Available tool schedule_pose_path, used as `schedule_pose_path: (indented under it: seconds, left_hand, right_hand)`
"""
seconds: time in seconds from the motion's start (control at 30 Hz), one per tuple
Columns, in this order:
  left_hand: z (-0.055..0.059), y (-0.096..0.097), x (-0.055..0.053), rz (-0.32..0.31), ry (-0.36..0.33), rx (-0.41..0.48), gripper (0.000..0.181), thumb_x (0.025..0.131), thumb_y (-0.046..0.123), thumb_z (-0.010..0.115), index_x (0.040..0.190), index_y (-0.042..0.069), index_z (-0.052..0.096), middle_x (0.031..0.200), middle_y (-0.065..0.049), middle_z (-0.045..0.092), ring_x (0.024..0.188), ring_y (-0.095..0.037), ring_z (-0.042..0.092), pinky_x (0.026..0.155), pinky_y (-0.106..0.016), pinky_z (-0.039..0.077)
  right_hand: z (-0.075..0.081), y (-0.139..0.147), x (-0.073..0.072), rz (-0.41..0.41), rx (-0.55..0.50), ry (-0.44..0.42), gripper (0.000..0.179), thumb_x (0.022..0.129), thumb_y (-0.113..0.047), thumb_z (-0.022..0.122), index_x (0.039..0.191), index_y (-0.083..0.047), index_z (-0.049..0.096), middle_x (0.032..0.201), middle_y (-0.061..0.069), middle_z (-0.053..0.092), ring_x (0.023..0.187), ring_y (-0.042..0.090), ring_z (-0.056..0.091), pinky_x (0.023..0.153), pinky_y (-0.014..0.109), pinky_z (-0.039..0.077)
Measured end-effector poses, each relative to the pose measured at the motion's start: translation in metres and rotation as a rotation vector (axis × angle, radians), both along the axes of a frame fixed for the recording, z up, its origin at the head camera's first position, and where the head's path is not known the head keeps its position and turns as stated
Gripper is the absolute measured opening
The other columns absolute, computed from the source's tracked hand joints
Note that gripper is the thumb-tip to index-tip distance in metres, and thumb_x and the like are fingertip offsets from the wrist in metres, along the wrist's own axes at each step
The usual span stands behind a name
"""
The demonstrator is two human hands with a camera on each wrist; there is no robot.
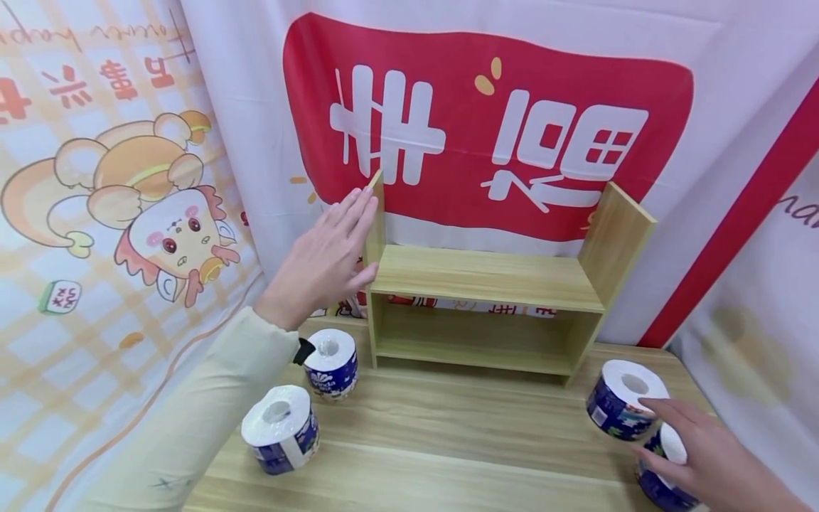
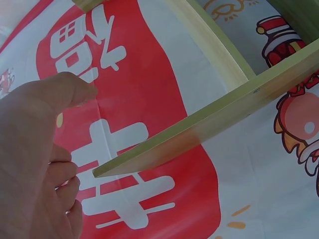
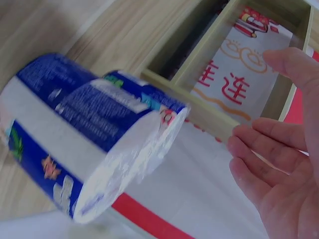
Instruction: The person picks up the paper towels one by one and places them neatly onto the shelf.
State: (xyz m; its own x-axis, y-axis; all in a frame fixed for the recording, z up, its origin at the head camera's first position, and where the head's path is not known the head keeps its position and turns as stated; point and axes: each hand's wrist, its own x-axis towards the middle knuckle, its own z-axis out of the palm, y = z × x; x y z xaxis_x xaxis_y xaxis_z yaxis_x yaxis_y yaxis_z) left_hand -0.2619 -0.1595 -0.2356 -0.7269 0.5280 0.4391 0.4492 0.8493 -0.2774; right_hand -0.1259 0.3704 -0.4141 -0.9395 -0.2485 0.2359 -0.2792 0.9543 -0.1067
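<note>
tabletop (image 1: 461,419) | left hand (image 1: 329,252) beside shelf's (image 1: 486,274) left panel (image 2: 174,139), fingers straight | right hand (image 1: 719,455) nearer rolls (image 1: 611,411) shelf-right, fingers wide, empty

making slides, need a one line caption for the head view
Left hand beside a shelf, right hand near two rolls, two more rolls at left.

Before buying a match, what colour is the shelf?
The shelf is yellowish wood grain, clearest in head view.
</note>
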Motion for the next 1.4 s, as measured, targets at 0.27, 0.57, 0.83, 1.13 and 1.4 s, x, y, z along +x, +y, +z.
schedule_pose_path:
  seconds: [0.27,0.57,0.83,1.13,1.4]
  left_hand:
    - [0.008,0.003,-0.013,0.016,0.011,0.096,0.091,0.1,0.037,0.063,0.169,0.002,0.015,0.177,-0.018,0.017,0.165,-0.035,0.019,0.133,-0.05,0.027]
    - [0.009,0.004,-0.021,0.026,0.009,0.09,0.09,0.101,0.035,0.062,0.169,0.004,0.013,0.178,-0.018,0.016,0.166,-0.035,0.018,0.133,-0.049,0.026]
    - [0.007,0.004,-0.028,0.046,-0.01,0.08,0.089,0.102,0.035,0.061,0.169,0.002,0.013,0.178,-0.018,0.014,0.166,-0.036,0.017,0.134,-0.049,0.024]
    - [0.004,0.004,-0.034,0.066,-0.014,0.062,0.093,0.099,0.036,0.065,0.169,0.001,0.014,0.178,-0.018,0.015,0.165,-0.037,0.018,0.133,-0.05,0.026]
    - [0.002,0.002,-0.036,0.07,-0.004,0.044,0.091,0.099,0.035,0.065,0.168,0.001,0.016,0.178,-0.018,0.016,0.165,-0.036,0.019,0.133,-0.048,0.027]
  right_hand:
    - [0.005,0.021,0.001,-0.061,0.028,-0.135,0.076,0.076,-0.052,0.091,0.126,0.002,0.07,0.12,0.026,0.072,0.105,0.045,0.069,0.082,0.068,0.06]
    - [-0.013,0.059,0.002,0.089,0.003,0.151,0.065,0.055,-0.036,0.103,0.108,-0.009,0.077,0.099,0.005,0.078,0.083,0.007,0.067,0.067,0.028,0.059]
    - [-0.02,0.074,-0.001,0.024,0.081,0.023,0.061,0.063,-0.04,0.1,0.107,-0.004,0.077,0.102,0.008,0.078,0.084,0.027,0.072,0.069,0.044,0.064]
    - [-0.022,0.082,-0.003,-0.01,0.063,-0.185,0.061,0.074,-0.041,0.094,0.114,-0.001,0.074,0.106,0.011,0.077,0.088,0.026,0.073,0.073,0.049,0.064]
    - [-0.027,0.086,-0.007,-0.056,0.017,-0.426,0.059,0.083,-0.04,0.088,0.122,0.0,0.07,0.114,0.013,0.075,0.098,0.029,0.07,0.08,0.056,0.064]
